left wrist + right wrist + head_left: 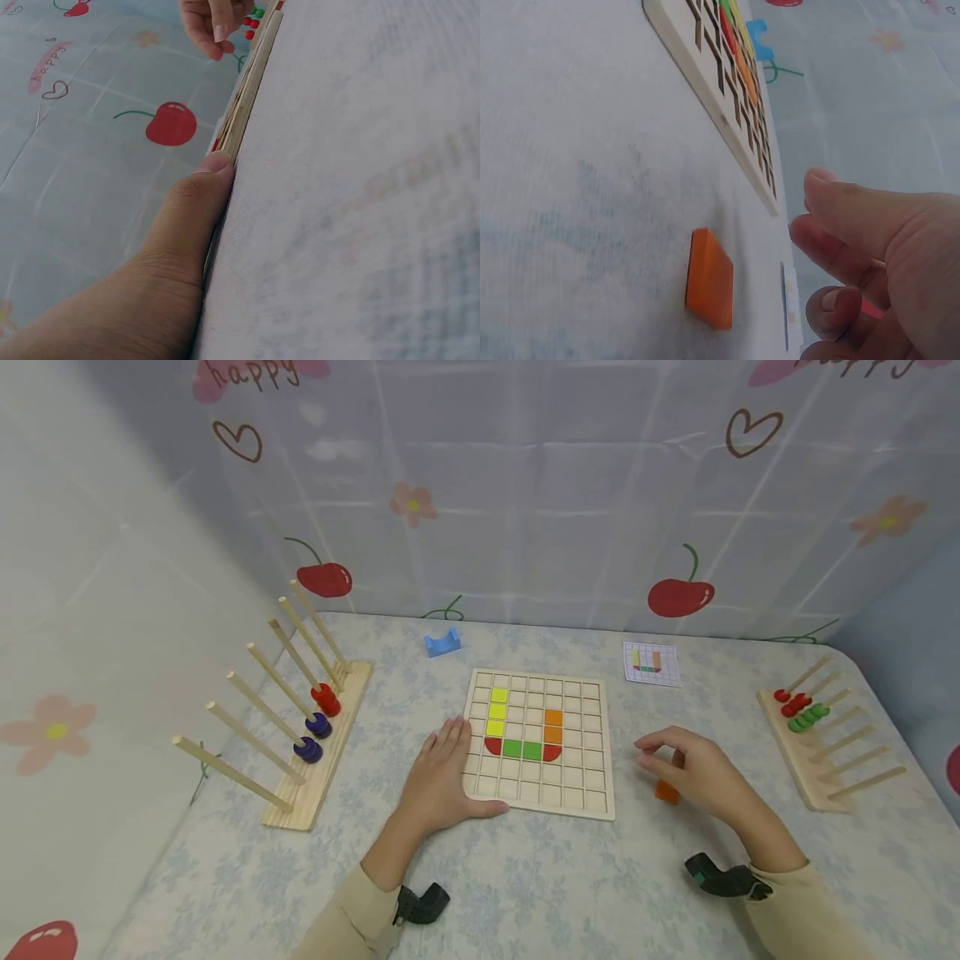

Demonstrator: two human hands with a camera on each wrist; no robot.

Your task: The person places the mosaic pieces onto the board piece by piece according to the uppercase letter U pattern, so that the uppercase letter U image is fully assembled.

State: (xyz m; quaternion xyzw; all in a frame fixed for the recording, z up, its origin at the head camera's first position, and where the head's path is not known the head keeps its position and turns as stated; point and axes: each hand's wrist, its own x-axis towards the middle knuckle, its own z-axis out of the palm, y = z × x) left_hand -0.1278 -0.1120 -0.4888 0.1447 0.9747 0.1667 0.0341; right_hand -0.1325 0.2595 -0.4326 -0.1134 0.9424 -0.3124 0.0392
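Observation:
A square wooden grid board (582, 774) lies on the table. In its cells, yellow squares (496, 711) form a left column and orange squares (553, 717) a right one. Green squares (522, 749) with a rounded red piece (552, 752) at each end join them below. My left hand (442, 777) rests at the board's lower left corner, fingers along the left edge and thumb (214, 169) against the near edge. Right of the board, my right hand (701, 772) hovers with loosely bent fingers, nothing between them. Under it, apart from the fingers, a loose orange square tile (710, 281) lies on the table.
A small pattern card (652, 664) lies behind the board on the right; a blue notched block (442, 643) is behind on the left. Racks of upright pegs with rings stand at left (322, 793) and right (813, 785). A patterned curtain (510, 527) hangs behind the table.

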